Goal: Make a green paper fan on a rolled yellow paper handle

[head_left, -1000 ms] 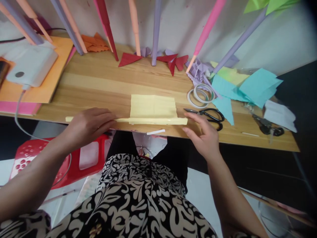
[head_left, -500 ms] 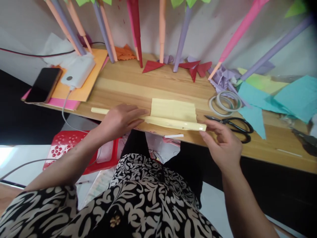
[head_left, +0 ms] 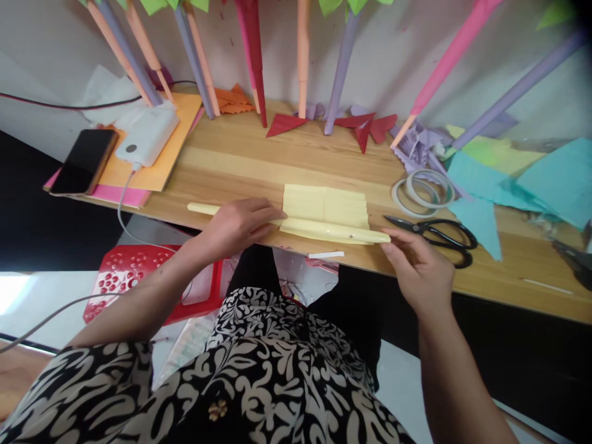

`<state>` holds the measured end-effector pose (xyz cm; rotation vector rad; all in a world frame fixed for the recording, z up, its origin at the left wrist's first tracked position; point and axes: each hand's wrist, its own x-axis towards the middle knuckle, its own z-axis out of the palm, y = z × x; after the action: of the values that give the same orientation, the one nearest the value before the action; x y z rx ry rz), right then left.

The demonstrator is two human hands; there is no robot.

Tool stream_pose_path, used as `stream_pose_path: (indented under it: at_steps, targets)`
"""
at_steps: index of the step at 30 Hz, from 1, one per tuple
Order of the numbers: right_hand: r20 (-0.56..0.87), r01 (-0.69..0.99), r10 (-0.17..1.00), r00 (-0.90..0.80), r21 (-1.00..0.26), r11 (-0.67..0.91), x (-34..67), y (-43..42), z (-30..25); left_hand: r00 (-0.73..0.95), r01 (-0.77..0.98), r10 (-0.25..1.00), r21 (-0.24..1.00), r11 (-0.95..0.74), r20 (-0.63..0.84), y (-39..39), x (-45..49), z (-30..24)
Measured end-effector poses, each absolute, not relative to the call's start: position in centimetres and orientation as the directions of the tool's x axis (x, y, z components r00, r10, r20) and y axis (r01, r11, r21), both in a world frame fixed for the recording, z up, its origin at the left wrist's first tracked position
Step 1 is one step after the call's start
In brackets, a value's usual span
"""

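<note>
The yellow tube (head_left: pixel 330 230) lies across the frame's centre on a yellow sheet (head_left: pixel 325 200). Left of centre, the left hand (head_left: pixel 239 224) lies over the tube, fingers together; right of centre, the right hand (head_left: pixel 424 268) pinches its tip, near black scissors (head_left: pixel 420 228).

Surface (head_left: pixel 240 160), before you: paper sheet (head_left: pixel 324 200) near the front edge; paper tube (head_left: pixel 335 230) across the sheet's near side, your left hand (head_left: pixel 240 227) over its left part, your right hand (head_left: pixel 423 271) at its right end. Right of the sheet: scissors (head_left: pixel 419 228), two tape rolls (head_left: pixel 409 189) behind them, cut paper (head_left: pixel 481 179) farther right. Left: phone (head_left: pixel 84 161) beside power bank (head_left: pixel 150 135), on stacked sheets (head_left: pixel 172 157). Behind, by the wall: paper sticks (head_left: pixel 303 61) in a row.
</note>
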<state>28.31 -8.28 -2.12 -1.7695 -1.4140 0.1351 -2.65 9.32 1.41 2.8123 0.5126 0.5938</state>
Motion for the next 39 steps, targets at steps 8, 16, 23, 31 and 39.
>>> stream_pose_path:
  at_steps: [8,16,23,31,39]
  targets:
    - [0.484,0.701,0.805,0.344,-0.703,0.124,28.5,-7.7,-1.8,0.888,0.288,0.358,0.258,-0.922,0.288,10.0,-2.8,2.0]
    - [0.458,0.618,0.766,0.450,-0.779,0.103,28.0,-8.0,-1.8,0.902,0.288,0.360,0.287,-0.913,0.240,10.5,-3.3,2.2]
    - [0.469,0.650,0.758,0.453,-0.756,0.078,27.5,-8.3,-1.8,0.889,0.273,0.353,0.280,-0.920,0.293,10.4,-3.6,1.2]
    - [0.508,0.734,0.777,0.371,-0.673,0.090,27.3,-8.4,-2.4,0.872,0.253,0.350,0.296,-0.921,0.342,10.5,-3.5,0.3]
    - [0.445,0.767,0.863,0.239,-0.631,0.113,27.7,-8.0,-2.1,0.875,0.196,0.279,0.237,-0.952,0.397,10.7,-3.2,0.3]
